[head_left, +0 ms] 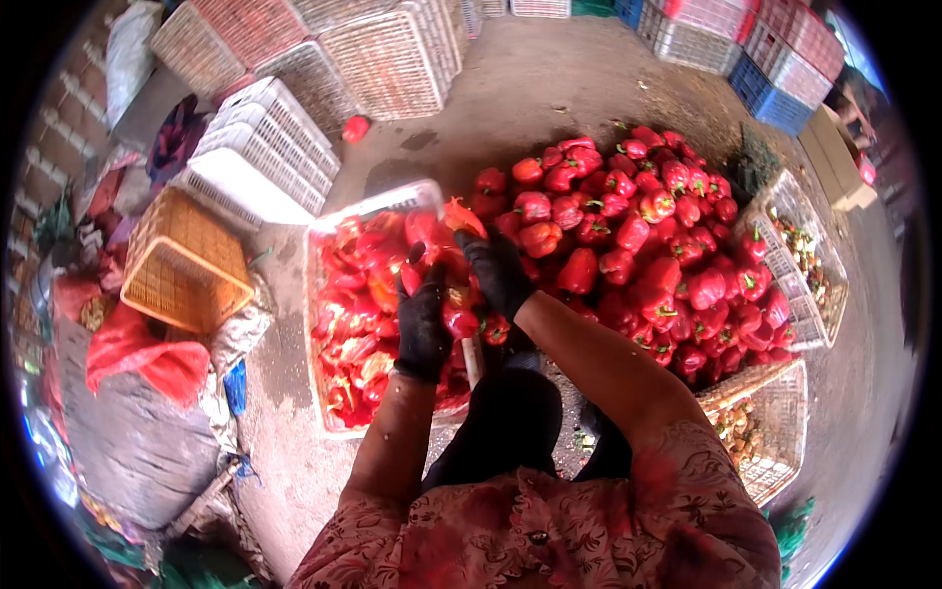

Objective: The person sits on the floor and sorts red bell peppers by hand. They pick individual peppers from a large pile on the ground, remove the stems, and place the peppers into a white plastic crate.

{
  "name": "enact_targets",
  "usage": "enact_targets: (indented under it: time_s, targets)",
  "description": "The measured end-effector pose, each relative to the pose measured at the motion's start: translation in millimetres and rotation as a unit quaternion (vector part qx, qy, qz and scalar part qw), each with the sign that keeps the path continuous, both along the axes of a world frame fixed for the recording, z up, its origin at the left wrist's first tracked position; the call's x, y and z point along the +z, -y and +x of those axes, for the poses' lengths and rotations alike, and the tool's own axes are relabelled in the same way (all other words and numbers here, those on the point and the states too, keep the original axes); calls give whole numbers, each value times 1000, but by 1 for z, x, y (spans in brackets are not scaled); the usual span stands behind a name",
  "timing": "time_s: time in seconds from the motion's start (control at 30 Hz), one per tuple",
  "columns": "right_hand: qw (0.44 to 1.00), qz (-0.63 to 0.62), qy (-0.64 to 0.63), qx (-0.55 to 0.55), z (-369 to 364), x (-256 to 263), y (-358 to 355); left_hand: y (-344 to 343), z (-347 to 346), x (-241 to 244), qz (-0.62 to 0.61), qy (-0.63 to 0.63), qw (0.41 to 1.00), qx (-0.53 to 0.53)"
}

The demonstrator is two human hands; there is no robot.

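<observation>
Both my hands wear black gloves and are over the right side of a crate [314, 368] heaped with cut red bell pepper pieces [360, 324]. My left hand [425, 324] is closed around a red bell pepper [411, 278], mostly hidden by the fingers. Just to its right and a little farther away, my right hand [499, 269] grips a red pepper piece [462, 218] at its fingertips. Whether either hand also holds a blade cannot be made out. Whole red bell peppers [633, 235] with green stems form a large pile right of my hands.
Right of the pile, one crate [831, 294] holds pepper cores; another [780, 442] holds similar scraps nearer me. White crates [265, 162] and an orange-brown basket [188, 258] stand left. Stacked crates [383, 66] line the back. One pepper [356, 129] lies alone on the floor.
</observation>
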State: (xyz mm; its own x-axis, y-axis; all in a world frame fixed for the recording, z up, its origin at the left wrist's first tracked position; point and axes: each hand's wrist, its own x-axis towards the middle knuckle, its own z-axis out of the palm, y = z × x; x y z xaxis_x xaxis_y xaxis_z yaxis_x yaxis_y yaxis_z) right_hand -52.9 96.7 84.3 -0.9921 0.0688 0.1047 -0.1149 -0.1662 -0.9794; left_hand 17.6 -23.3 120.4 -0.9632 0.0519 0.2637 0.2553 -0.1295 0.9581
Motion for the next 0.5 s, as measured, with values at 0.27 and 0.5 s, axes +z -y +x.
enact_targets:
  time_s: [0.27, 0.5]
  targets:
    - [943, -236, 155, 174, -6, 2, 95, 101, 14, -10, 3, 19, 993, 113]
    - [954, 46, 128, 268, 32, -24, 140, 159, 22, -76, -374, -148, 899, 175]
